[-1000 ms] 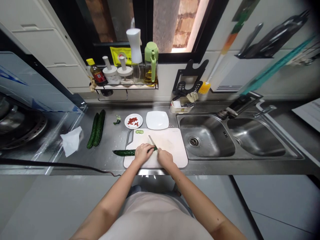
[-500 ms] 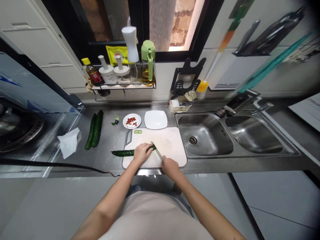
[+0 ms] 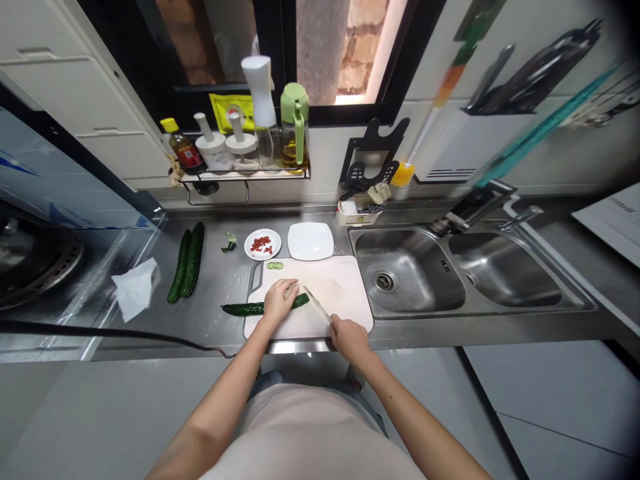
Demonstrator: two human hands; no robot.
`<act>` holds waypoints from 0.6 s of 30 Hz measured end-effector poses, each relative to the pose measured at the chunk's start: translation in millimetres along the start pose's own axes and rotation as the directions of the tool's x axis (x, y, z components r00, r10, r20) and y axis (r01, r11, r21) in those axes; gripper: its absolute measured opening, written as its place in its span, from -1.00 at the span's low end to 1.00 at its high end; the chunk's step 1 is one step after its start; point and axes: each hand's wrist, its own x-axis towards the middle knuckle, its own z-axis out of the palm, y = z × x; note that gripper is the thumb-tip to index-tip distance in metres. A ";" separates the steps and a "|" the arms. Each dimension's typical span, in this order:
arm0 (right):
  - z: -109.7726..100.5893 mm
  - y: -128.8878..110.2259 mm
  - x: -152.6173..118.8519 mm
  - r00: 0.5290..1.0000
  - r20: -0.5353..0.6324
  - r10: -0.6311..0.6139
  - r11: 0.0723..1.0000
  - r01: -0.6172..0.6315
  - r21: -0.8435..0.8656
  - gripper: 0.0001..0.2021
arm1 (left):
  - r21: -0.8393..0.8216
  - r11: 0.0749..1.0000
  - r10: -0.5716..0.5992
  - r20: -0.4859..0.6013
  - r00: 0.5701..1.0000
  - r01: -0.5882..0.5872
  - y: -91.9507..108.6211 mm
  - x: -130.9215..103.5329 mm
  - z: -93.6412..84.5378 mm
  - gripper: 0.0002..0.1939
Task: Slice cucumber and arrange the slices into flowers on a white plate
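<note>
A long dark green cucumber (image 3: 243, 309) lies across the white cutting board (image 3: 345, 283), its left end reaching past the board onto the counter. My left hand (image 3: 278, 301) is closed over its middle, with fingertips bent towards the cut end. Whether a thin slice sits at those fingertips is too small to tell. In my right hand (image 3: 350, 339) is a knife (image 3: 318, 305), its blade tilted just right of the cucumber's cut end and apart from it. Several pale cucumber slices (image 3: 275, 265) lie at the board's upper left.
Behind the board stand a small plate (image 3: 249, 252) with chopped red pieces and a white square plate (image 3: 311, 241). Two whole cucumbers (image 3: 186, 263) and a crumpled tissue (image 3: 135, 288) lie left, near green scraps (image 3: 229, 246). A double sink (image 3: 410, 267) is on the right.
The knife and my right hand have shifted right, away from the cucumber. My left hand has moved slightly left, its fingertips lifting off the cut end, which now shows more.
</note>
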 end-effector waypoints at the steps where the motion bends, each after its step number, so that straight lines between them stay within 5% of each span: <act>1: -1.9 0.8 0.8 1.000 -0.014 0.007 1.000 -0.007 -0.011 -0.72 | -0.004 1.000 0.009 -0.010 1.000 -0.009 2.4 0.8 -1.5 -0.71; 10: -10.9 -0.6 10.0 0.994 -0.105 -0.013 1.000 0.010 -0.028 -0.74 | 0.106 0.967 0.219 0.115 0.969 -0.231 30.2 -0.8 -11.8 -0.70; 18: -8.5 1.8 11.9 0.980 -0.172 -0.098 0.989 0.078 -0.122 -0.70 | 0.216 0.964 0.106 0.213 0.971 -0.153 44.3 12.1 -13.6 -0.69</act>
